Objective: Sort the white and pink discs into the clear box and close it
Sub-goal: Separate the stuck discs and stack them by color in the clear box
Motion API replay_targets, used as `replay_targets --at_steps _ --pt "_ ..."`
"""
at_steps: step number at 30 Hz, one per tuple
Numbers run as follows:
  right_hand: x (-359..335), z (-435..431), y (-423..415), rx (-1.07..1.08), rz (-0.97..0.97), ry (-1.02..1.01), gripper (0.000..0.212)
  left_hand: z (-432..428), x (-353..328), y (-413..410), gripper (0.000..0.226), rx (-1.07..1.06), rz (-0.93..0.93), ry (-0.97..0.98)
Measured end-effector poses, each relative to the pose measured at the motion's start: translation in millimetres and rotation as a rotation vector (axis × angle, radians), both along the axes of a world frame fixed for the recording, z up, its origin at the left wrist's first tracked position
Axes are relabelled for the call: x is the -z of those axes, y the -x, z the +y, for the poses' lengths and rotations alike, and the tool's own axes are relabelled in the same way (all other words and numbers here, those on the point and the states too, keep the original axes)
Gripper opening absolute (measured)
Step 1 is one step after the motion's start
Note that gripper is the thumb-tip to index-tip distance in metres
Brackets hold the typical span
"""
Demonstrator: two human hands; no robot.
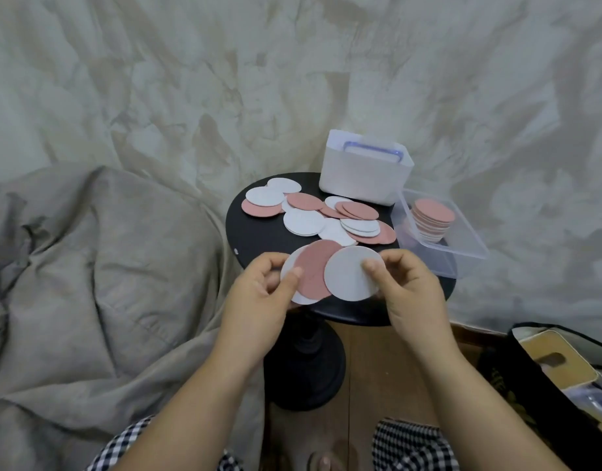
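Note:
Over the near edge of the small round black table (pixel 259 239), my left hand (pixel 259 294) pinches a pink disc (pixel 315 270) lying on a white disc (pixel 287 266). My right hand (pixel 405 290) pinches another white disc (pixel 350 273) that overlaps the pink one. Several loose white and pink discs (pixel 313 215) lie scattered on the table top. The clear box (pixel 459 246) stands open at the table's right edge, with a stack of discs (pixel 432 215), pink on top, inside it.
A white bin (pixel 360 175) with a blue-rimmed clear lid (pixel 371 151) inside stands at the table's back. Crumpled grey fabric covers the left and the background. A black bag (pixel 547 368) lies on the wooden floor at lower right.

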State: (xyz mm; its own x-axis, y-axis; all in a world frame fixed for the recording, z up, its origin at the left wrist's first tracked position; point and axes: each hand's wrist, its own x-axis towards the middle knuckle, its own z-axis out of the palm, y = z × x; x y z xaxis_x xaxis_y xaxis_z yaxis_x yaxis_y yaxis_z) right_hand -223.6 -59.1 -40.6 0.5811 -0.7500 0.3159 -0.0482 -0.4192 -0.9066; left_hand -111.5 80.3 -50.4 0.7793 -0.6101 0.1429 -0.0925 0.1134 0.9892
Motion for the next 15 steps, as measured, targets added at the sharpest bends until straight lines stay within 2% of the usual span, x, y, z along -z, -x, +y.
replay_targets --at_steps 7,12,15 --pt "0.7 0.0 -9.5 -0.056 -0.04 -0.107 0.015 -21.7 -7.4 7.8 0.012 0.156 -0.017 0.021" --pt "-3.3 -3.1 -2.8 -0.037 -0.094 -0.035 0.023 -38.4 -4.2 9.7 0.029 0.22 -0.178 -0.02" --pt "0.3 -4.8 2.4 -0.003 -0.118 0.028 0.02 -44.6 -3.0 12.6 0.038 0.174 -0.3 -0.065"
